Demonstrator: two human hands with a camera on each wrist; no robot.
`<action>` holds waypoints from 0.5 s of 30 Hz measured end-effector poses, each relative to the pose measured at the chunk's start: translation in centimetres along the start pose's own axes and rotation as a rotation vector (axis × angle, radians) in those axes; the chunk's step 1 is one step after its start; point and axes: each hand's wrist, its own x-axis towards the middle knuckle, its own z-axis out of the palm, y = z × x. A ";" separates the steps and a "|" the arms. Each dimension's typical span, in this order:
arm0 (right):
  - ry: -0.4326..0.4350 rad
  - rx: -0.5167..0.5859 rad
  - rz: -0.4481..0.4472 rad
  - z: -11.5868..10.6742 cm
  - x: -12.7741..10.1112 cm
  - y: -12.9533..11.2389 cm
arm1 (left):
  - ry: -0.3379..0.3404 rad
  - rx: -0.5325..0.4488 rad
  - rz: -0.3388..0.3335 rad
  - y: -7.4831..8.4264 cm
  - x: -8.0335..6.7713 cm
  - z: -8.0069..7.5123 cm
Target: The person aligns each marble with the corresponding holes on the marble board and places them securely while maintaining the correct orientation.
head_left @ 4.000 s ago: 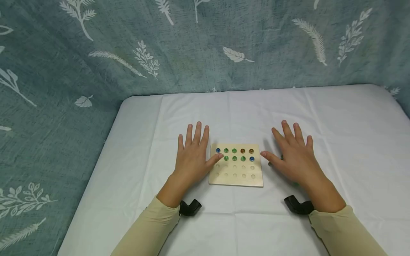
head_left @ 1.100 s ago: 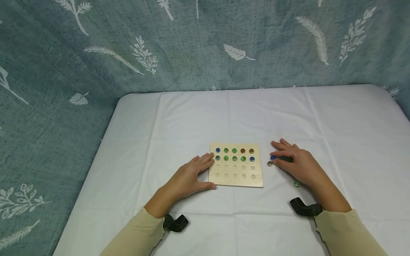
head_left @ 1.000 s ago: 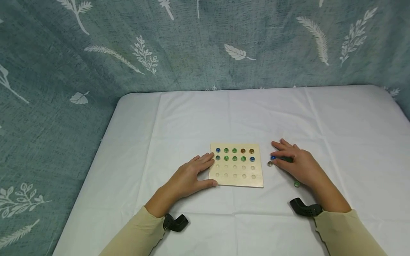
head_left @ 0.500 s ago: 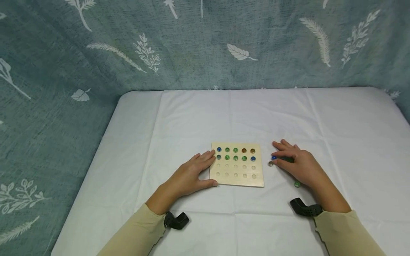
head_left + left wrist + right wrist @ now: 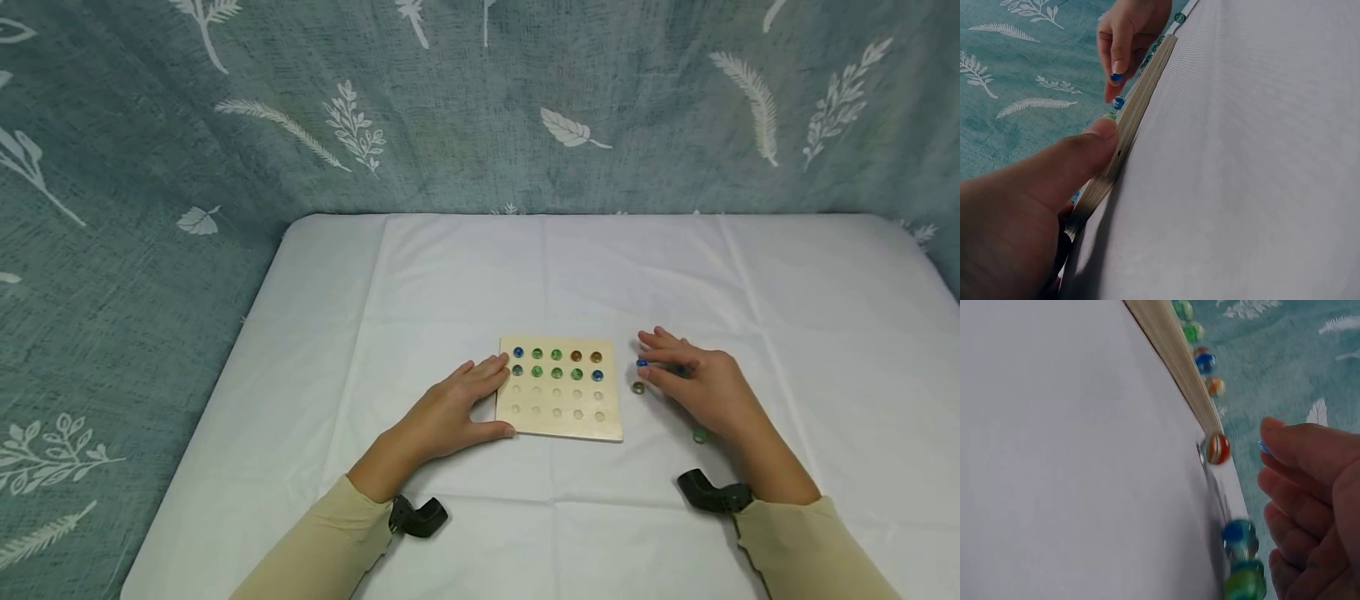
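Marble loading of the wooden board (image 5: pixel 561 390) appears to be the step in hand. The board lies flat on the white-covered surface (image 5: pixel 465 275); its two far rows each carry five marbles, and the two near rows of dimples are unfilled.

Left hand (image 5: pixel 450 410): it rests against the board's left edge, fingers relaxed along that edge and thumb at the near left corner, holding nothing. In the left wrist view the thumb (image 5: pixel 1079 164) presses the board's side.

Right hand (image 5: pixel 693 383): it sits just right of the board, with its fingertips pinching a blue marble (image 5: pixel 642 363). The right wrist view shows only a sliver of blue at the fingertip.

Loose marbles lie on the cloth near this hand: an orange-striped marble (image 5: pixel 1217 449) just beside the board's right edge, and a green marble (image 5: pixel 700 435) nearer the wrist.

Judgement: the next move calls for carrying the pinched marble over the third row and lowering it squarely into a free dimple while the left hand steadies the board.
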 end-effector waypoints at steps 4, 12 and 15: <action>0.013 0.051 -0.017 0.9 0.2 -1.7 | -0.002 0.001 -0.013 0.0 -0.1 0.0; -0.014 0.026 -0.229 4.7 1.0 -6.2 | -0.013 0.000 -0.005 -0.1 0.0 0.0; -0.063 -0.024 -0.310 6.2 1.3 -7.7 | -0.013 0.001 0.005 -0.1 -0.1 0.0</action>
